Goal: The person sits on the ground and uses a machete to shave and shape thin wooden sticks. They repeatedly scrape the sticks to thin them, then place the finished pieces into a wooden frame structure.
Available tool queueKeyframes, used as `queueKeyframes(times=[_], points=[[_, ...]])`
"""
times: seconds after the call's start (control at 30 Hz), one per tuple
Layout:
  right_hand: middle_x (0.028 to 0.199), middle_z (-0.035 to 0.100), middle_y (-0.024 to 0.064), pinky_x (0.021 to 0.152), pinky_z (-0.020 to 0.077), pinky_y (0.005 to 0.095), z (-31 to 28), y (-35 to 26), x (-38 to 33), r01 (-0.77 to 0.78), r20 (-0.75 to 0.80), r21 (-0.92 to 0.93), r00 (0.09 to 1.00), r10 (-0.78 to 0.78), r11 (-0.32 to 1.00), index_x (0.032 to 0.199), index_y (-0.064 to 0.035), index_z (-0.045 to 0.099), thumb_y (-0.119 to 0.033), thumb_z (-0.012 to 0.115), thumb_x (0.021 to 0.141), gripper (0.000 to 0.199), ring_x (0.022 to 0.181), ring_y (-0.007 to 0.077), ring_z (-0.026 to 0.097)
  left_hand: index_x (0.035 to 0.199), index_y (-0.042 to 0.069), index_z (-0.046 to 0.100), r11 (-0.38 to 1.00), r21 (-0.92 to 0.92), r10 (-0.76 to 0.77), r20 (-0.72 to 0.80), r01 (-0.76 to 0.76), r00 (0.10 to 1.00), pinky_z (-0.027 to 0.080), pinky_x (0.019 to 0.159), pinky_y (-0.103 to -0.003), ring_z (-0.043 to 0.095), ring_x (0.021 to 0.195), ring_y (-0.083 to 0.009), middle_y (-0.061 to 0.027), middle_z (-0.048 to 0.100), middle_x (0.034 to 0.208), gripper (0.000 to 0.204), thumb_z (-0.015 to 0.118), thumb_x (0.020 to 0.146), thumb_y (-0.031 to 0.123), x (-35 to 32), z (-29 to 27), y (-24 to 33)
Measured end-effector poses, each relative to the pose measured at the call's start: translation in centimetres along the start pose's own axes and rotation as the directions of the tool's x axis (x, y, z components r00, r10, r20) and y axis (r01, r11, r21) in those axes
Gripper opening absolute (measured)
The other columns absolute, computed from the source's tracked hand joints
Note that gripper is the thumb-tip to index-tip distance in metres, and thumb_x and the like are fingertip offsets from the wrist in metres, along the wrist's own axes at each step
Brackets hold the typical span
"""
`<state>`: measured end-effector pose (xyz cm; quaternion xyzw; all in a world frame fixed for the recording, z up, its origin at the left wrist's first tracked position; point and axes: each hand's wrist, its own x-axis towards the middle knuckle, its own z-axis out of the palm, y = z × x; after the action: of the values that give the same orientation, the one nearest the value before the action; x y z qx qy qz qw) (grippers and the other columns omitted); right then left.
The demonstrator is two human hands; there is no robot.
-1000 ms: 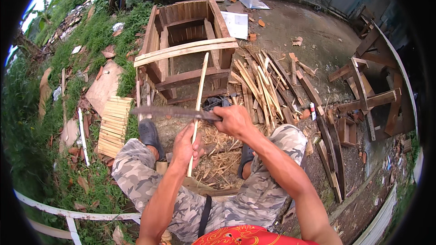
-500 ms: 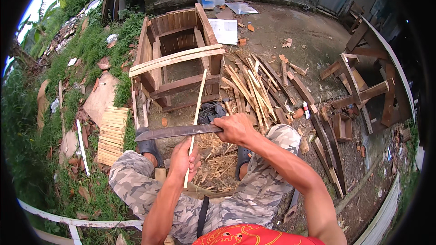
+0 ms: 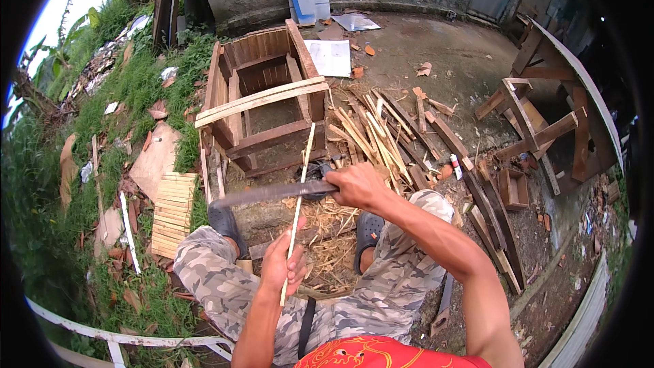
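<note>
My left hand (image 3: 283,263) is closed around a thin pale wooden strip (image 3: 296,220), probably bamboo, which slants up and away from me. In my right hand (image 3: 357,186) is the handle of a machete (image 3: 272,193), its long dark blade pointing left and blurred by motion. The blade crosses the strip above my left hand; whether they touch I cannot tell. Beneath both hands, wood shavings (image 3: 325,262) lie on the ground between my feet. The machete's grip is mostly hidden by my fingers.
A wooden frame (image 3: 269,138) with slatted sides stands ahead, pale strips laid across it. Loose sticks (image 3: 381,136) are piled to its right. A flat row of split strips (image 3: 174,215) lies on the left grass. An overturned wooden table (image 3: 579,99) stands far right.
My left hand and the strip have come slightly nearer to me. The machete blade, sharp before, is now blurred and tilted a little more. The whole view has shifted slightly.
</note>
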<state>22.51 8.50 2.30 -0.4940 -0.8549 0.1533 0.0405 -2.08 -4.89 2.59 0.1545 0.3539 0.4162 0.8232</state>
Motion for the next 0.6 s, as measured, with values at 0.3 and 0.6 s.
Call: queueKeyframes(times=[0.3,0.6], points=[[0.057,0.059,0.0035,0.046,0.0453,0.0394,0.5,2.3,0.0,0.2,-0.133,-0.156,0.966,-0.221,0.967,0.085,-0.0134,0.069,-0.026,0.061,0.088,0.015,0.046,0.0189,0.052,0.154,0.005,0.038,0.998,0.041,-0.037,-0.017,0.037,0.999,0.03,0.034,-0.021,0.031,0.036,-0.0057,0.0038,0.034,0.052,0.048,0.037,0.112,0.028,-1.4,-0.6,-1.3],[0.058,0.057,0.0035,0.052,0.0438,0.0359,0.3,5.2,1.4,-0.467,0.005,0.714,0.75,0.662,0.523,0.094,-0.0009,0.075,-0.046,0.064,0.097,0.046,0.05,0.0108,0.051,0.152,0.004,0.042,0.924,0.366,0.144,-0.069,-0.109,0.987,0.033,0.035,-0.022,0.033,0.036,-0.0071,0.0034,0.037,0.05,0.047,0.037,0.111,0.028,-2.8,-1.7,-2.5]])
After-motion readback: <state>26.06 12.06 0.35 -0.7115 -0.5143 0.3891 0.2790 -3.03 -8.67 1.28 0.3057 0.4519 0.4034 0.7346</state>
